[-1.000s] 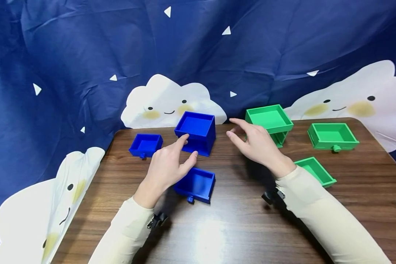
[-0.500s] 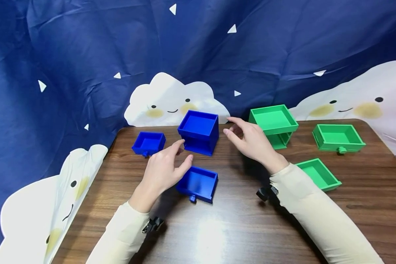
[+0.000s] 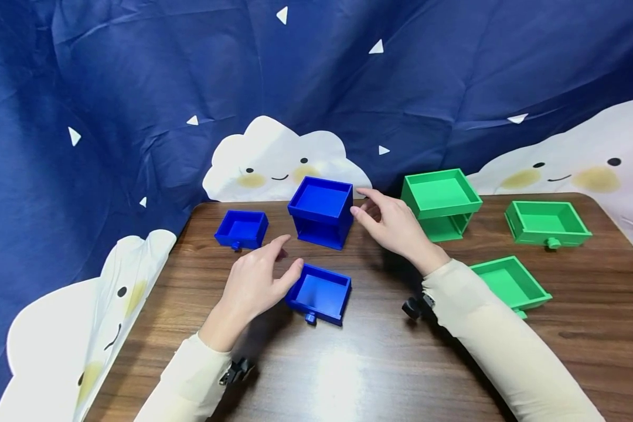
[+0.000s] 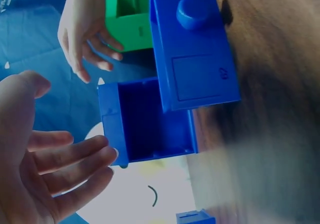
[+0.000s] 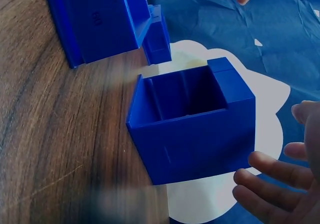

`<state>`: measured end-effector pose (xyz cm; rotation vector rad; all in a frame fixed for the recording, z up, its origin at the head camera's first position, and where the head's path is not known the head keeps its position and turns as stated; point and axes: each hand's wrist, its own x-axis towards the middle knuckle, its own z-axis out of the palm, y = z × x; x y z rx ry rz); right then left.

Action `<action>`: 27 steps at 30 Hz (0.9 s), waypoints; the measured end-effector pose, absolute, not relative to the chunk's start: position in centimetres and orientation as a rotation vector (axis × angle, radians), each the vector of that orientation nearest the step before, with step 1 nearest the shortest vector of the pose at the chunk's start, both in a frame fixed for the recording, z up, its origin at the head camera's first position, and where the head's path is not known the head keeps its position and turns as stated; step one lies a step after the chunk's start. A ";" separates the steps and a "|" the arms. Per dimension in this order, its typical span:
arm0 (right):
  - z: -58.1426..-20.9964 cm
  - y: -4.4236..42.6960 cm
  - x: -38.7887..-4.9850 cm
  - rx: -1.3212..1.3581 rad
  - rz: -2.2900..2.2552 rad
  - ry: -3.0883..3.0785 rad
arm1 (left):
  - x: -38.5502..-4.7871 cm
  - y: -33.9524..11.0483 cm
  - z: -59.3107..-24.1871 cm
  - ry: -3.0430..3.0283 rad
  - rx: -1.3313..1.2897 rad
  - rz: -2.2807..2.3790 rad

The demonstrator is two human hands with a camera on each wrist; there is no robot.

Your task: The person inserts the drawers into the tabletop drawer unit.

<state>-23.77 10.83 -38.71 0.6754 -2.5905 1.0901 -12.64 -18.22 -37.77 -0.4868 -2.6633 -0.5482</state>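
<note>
A blue cabinet [image 3: 322,202] with a shallow tray top and a hollow front stands at the back of the table. My right hand [image 3: 395,225] hovers at its right side, fingers loosely spread, holding nothing; whether a fingertip touches the cabinet I cannot tell. In front lies a blue drawer [image 3: 322,293] with a round knob, upright and pulled clear of the cabinet. My left hand [image 3: 253,278] hangs relaxed over the table just left of that drawer, holding nothing. In the left wrist view its fingers [image 4: 82,159] appear in front of the cabinet's edge.
A smaller blue drawer [image 3: 242,228] sits left of the cabinet. On the right stand a green cabinet [image 3: 441,196], a green drawer [image 3: 548,221] and another green drawer [image 3: 511,282], partly behind my right sleeve [image 3: 485,316]. A blue cloud-print curtain [image 3: 316,70] hangs behind the wooden table [image 3: 380,357].
My right hand has moved left, away from the green cabinet and up to the blue one. My left hand has drawn back and down from the blue cabinet's front. The view shifted slightly.
</note>
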 end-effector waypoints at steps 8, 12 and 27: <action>-38.9 10.3 -24.3 0.668 1.118 -2.600 | -11.6 -19.0 -38.5 -2.714 -0.444 -0.590; -39.1 10.1 -24.6 0.653 1.137 -2.615 | -11.1 -19.3 -39.0 -2.749 -0.426 -0.592; -39.8 9.1 -25.7 0.614 1.132 -2.636 | -9.2 -20.1 -40.0 -2.879 -0.306 -0.646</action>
